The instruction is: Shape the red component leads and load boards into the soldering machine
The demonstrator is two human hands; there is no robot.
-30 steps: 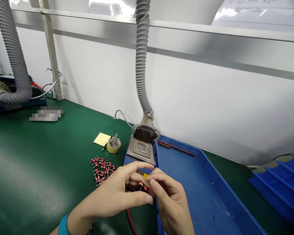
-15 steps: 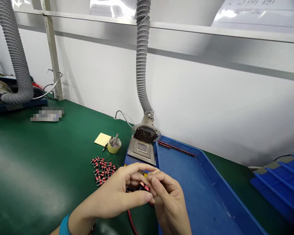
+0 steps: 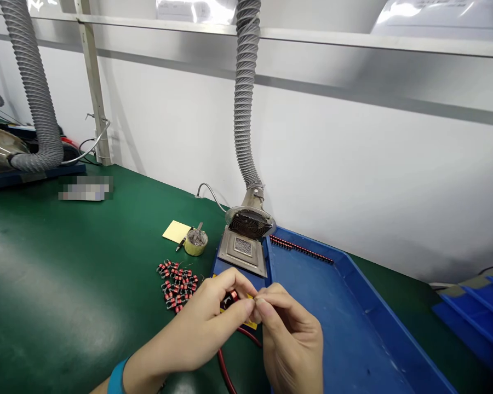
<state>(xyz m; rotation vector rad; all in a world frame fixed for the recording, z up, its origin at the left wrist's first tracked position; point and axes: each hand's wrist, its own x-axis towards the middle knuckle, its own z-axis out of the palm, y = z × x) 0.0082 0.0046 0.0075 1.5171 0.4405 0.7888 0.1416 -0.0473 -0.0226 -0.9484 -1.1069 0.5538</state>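
My left hand and my right hand meet in front of me, fingers pinched together on a small red and black coil part. The left thumb and fingers hold its body; the right fingertips pinch at its right end. Both hands hover just in front of the blue solder pot. A heap of several like red coil parts lies on the green mat to the left of my left hand. A row of the same parts lines the far wall of the blue tray.
A grey fume hose drops to a round fan intake over the solder pot. A yellow note pad and a small yellow tin sit behind the heap. A red cable runs under my hands. More blue trays stand at right.
The view has shifted slightly. My hands have risen a little toward the solder pot, and my fingers have closed tighter on the coil part.
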